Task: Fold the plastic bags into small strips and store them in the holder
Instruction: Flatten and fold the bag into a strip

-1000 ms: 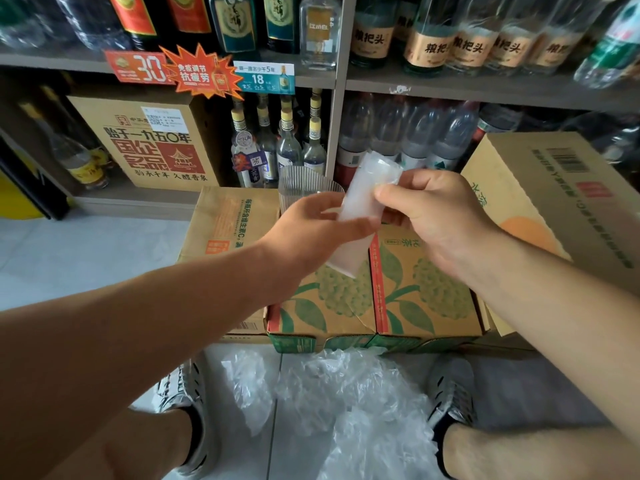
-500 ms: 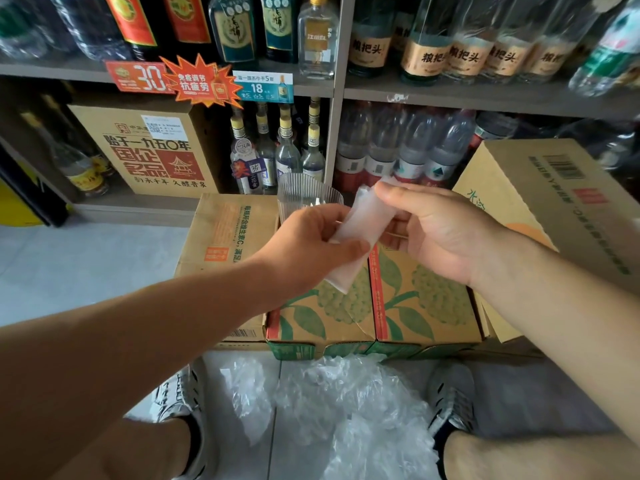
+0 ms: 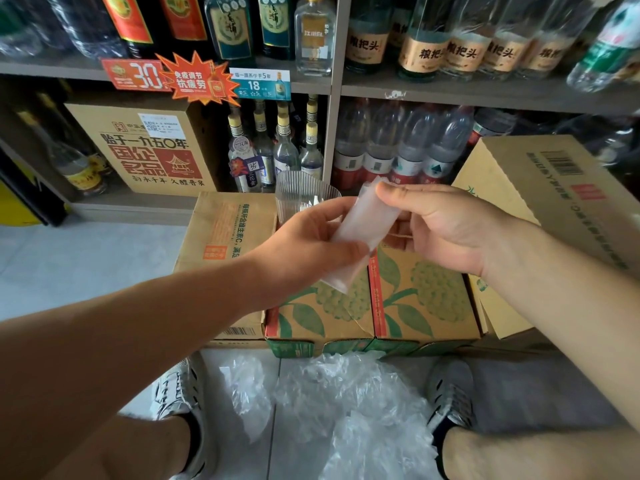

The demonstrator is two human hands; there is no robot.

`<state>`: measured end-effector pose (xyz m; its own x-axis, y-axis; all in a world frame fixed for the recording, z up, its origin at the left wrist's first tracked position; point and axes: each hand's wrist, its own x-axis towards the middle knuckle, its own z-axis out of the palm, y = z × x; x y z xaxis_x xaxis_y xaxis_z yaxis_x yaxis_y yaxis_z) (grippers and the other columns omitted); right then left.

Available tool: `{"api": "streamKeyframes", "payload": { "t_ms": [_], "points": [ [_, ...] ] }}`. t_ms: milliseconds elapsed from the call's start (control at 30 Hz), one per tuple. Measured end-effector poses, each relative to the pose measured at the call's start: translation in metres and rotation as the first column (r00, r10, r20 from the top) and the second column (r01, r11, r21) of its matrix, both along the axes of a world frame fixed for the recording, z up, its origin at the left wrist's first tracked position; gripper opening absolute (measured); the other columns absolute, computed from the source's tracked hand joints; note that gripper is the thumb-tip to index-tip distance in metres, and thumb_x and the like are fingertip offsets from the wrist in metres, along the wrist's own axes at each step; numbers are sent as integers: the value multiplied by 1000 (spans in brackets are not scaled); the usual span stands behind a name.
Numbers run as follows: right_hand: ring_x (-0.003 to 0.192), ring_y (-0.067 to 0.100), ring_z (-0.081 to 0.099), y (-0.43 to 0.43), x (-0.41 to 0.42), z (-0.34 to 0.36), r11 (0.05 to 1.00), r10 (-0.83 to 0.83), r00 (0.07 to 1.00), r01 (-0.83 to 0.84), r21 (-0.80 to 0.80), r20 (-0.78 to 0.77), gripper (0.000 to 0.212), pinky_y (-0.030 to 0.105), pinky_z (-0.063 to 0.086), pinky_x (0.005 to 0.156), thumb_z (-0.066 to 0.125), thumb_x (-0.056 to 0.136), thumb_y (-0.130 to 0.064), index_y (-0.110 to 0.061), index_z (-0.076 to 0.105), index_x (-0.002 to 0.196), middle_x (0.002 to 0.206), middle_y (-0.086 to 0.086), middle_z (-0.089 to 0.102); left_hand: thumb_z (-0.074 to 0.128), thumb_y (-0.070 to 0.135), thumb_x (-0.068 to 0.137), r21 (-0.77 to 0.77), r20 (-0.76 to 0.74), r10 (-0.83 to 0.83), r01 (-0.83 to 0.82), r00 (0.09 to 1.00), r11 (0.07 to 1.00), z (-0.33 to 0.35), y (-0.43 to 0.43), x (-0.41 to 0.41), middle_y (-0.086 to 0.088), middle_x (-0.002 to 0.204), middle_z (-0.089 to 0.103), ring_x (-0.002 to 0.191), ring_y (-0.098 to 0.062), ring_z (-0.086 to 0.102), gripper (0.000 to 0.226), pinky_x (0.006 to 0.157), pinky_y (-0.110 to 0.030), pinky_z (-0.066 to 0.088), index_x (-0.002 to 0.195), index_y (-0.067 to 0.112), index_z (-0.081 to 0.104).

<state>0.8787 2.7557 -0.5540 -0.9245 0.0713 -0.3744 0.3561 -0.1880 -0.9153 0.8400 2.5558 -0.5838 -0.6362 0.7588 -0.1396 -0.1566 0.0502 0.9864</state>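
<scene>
Between my hands, over the carton (image 3: 426, 306), the folded strip (image 3: 367, 223) slants from lower left to upper right, left hand (image 3: 304, 251) pinching its middle, right hand (image 3: 446, 230) pinching its top end. Just behind my left hand, at the carton's far edge, stands the holder (image 3: 301, 192).

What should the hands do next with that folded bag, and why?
Probably fold the strip over once more, with the right hand bringing its top end down toward the left hand. Both hands pinch it. It is already narrow but looks long, and the clear cup just behind them looks short, so a shorter strip should fit better.
</scene>
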Motion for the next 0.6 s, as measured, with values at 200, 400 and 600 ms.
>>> {"api": "streamKeyframes", "payload": {
  "t_ms": [200,400,600],
  "points": [
    [91,19,67,2,1,0,997,24,999,-21,78,-38,23,35,53,88,71,80,-22,-9,71,99,100,10,73,67,8,87,-19,-12,-63,63,998,998,-1,2,2,-18,113,69,98,-22,67,48,90,-40,54,133,18,61],
    [88,18,66,8,-2,-1,935,-169,961,226,273,-217,4,37,55,88,76,90,-18,-19,76,86,86,-1,73,69,8,95,-381,-60,95,-111,994,918,-4,1,-2,-12,94,78,78,-20,74,21,68,-31,60,116,10,67],
    [79,0,67,-6,12,2,730,44,831,352,586,-554,15,21,54,75,76,91,-19,-34,75,89,81,-16,74,41,57,103,-334,633,147,97,760,938,12,1,-6,-29,111,72,105,-39,72,75,90,-46,57,125,-12,59]
  ]
}}
